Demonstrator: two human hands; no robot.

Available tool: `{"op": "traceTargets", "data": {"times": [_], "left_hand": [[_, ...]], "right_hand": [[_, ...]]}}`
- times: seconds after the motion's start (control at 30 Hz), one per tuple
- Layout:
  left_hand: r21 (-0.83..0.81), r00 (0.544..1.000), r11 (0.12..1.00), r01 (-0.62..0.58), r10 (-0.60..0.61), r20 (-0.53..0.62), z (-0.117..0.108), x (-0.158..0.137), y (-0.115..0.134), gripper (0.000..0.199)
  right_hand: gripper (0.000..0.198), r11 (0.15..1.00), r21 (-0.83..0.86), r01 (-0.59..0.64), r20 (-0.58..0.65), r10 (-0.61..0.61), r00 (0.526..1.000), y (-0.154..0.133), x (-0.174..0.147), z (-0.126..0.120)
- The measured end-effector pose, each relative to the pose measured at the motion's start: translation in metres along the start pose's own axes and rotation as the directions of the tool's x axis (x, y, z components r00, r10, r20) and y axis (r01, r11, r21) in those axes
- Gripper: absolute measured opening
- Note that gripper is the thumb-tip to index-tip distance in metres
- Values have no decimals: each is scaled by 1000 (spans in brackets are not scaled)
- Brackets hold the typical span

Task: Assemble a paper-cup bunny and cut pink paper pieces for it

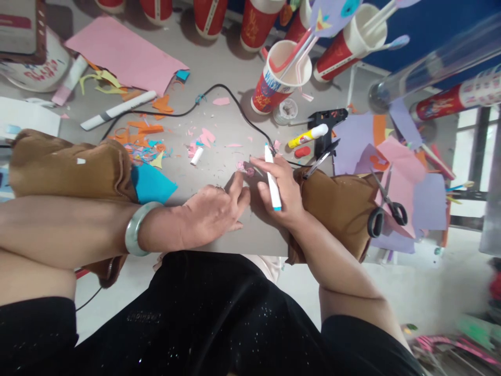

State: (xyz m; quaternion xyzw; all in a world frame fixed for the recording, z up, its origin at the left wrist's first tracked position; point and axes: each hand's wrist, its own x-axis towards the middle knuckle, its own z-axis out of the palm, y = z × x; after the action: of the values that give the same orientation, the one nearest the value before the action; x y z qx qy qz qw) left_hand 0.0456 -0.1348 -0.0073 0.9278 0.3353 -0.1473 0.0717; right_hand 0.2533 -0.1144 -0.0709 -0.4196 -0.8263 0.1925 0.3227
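Observation:
A white marker (273, 180) with a blue end is held in my right hand (287, 190), between the thumb and the fingers. That hand's index finger reaches left toward a small pink scrap with dark lines (246, 168) on the table. My left hand (207, 214), wearing a ring and a pale green bangle (135, 230), has its index finger stretched out to the scrap's lower edge. Its other fingers are bent a little and apart. Whether the scrap is drawn on or only creased is too small to tell. A white cap (197, 156) lies left of it.
Paper cups (282, 73) with sticks and straws line the back. A black glue gun (326, 128), a yellow marker (308, 136) and a red cap (302, 152) lie right of centre. Scissors (387, 203) rest on coloured paper. A black cable (235, 99) crosses the table among paper scraps (144, 141).

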Motion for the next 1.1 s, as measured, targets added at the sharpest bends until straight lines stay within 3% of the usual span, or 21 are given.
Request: {"op": "traceTargets", "data": {"times": [0.13,0.37,0.53,0.7,1.1], "left_hand": [[16,1000,1000,-1,1,-3,5,1,-3,69],[18,1000,1000,-18,18,24,4,2,-10,68],[36,997,999,-5,3,73,-6,3,-8,72],[-84,991,996,-29,39,126,-7,6,-4,70],[-194,997,981,-1,15,73,3,8,-5,70]], "right_hand": [[36,999,27,-26,-174,30,984,-5,-3,-3],[27,991,107,-75,-247,100,964,-10,-10,-8],[14,977,102,-185,-235,204,950,-12,-13,-8],[10,966,66,-249,-197,257,946,-13,-12,-7],[8,969,8,-247,-201,243,949,-15,-8,-7]]}}
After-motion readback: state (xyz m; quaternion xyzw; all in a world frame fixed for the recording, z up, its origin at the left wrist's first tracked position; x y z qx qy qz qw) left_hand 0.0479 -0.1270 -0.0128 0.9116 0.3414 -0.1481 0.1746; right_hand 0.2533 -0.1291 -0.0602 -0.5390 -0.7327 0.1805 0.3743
